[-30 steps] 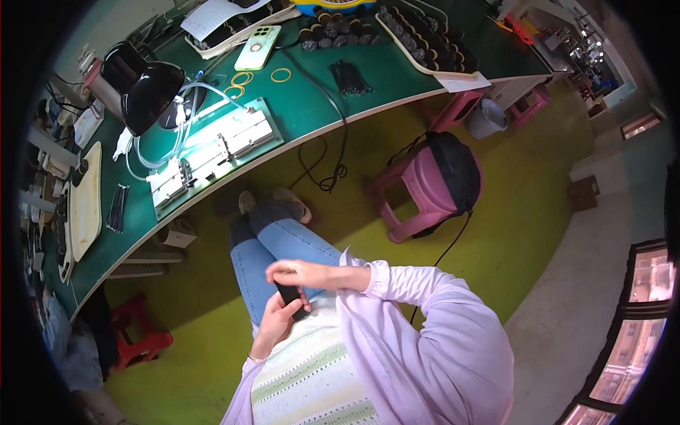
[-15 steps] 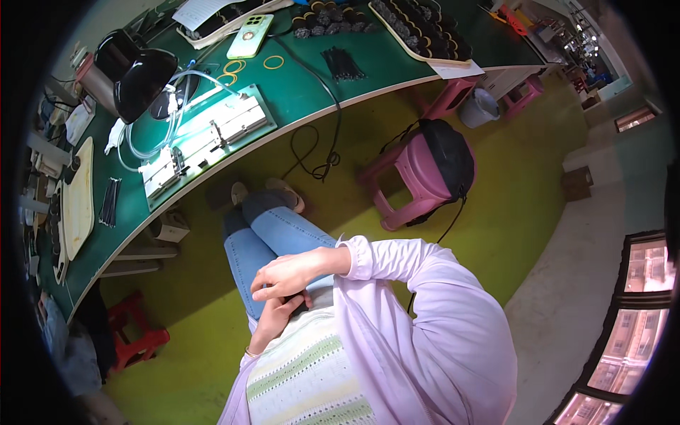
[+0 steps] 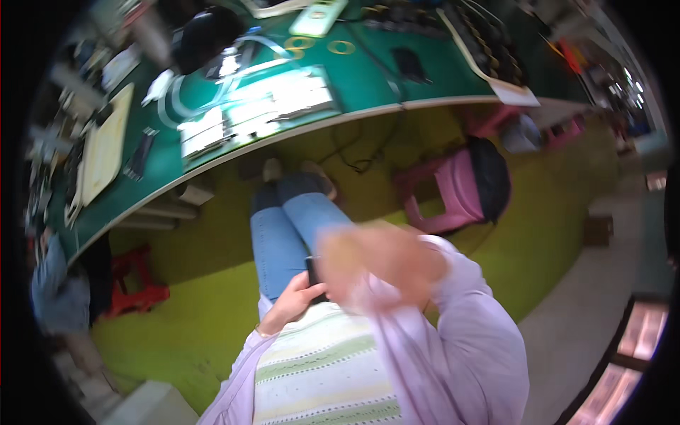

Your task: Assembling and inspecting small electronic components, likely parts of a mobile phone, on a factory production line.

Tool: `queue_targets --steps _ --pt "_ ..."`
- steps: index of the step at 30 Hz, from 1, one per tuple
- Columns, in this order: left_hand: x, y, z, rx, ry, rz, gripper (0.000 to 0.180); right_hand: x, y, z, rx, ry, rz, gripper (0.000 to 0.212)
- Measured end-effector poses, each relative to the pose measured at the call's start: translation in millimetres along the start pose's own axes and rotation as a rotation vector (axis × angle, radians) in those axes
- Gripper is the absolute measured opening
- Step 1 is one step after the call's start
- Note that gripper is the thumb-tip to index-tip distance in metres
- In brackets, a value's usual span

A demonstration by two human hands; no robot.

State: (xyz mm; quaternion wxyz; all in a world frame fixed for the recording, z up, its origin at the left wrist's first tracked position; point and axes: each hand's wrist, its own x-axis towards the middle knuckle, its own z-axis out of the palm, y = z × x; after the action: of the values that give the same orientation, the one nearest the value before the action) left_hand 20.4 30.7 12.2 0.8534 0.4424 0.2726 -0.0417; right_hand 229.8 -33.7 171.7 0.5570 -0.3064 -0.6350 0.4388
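Observation:
At my waist, my left hand (image 3: 290, 303) is closed on a small black flat object (image 3: 316, 278), whose kind I cannot make out. The thumb lies across its near side, and part of it is hidden behind my other hand. My right hand (image 3: 375, 262) is raised in front of my body, smeared by motion, so its fingers do not show. A strip of lilac fabric from my open jacket (image 3: 386, 294) lies beside that hand. Both hands are well back from the bench.
On the green bench (image 3: 368, 88) ahead lies a brightly lit metal fixture (image 3: 262, 110) with clear tubes. Near it are a black lamp (image 3: 209, 39), a light-green phone (image 3: 319, 18), yellow rings (image 3: 341, 47) and a tray of dark bundles (image 3: 489, 53). A pink stool (image 3: 453, 188) stands right, a red stool (image 3: 134, 283) left.
My right hand has lifted off the left and moved right, blurring. The black object in my left hand shows more. The whole view has shifted, so the bench appears higher and further right.

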Motion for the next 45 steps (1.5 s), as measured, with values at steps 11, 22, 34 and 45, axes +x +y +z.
queue_targets --steps 11,22,34,45 --pt "10 -6 -2 -0.142 -0.096 -0.006 0.009 78 -56 27 0.396 -0.287 -0.997 0.019" --pt "9 -8 -1 -0.087 -0.164 -0.027 0.013 121 -85 37 0.226 -0.155 -1.624 0.024" --pt "4 2 -2 -0.165 -0.191 -0.012 0.012 65 -75 -9 0.425 -0.862 -0.562 0.018" --pt "11 5 5 0.081 -0.062 -0.031 0.009 -12 128 26 -0.420 -0.322 0.506 0.036"
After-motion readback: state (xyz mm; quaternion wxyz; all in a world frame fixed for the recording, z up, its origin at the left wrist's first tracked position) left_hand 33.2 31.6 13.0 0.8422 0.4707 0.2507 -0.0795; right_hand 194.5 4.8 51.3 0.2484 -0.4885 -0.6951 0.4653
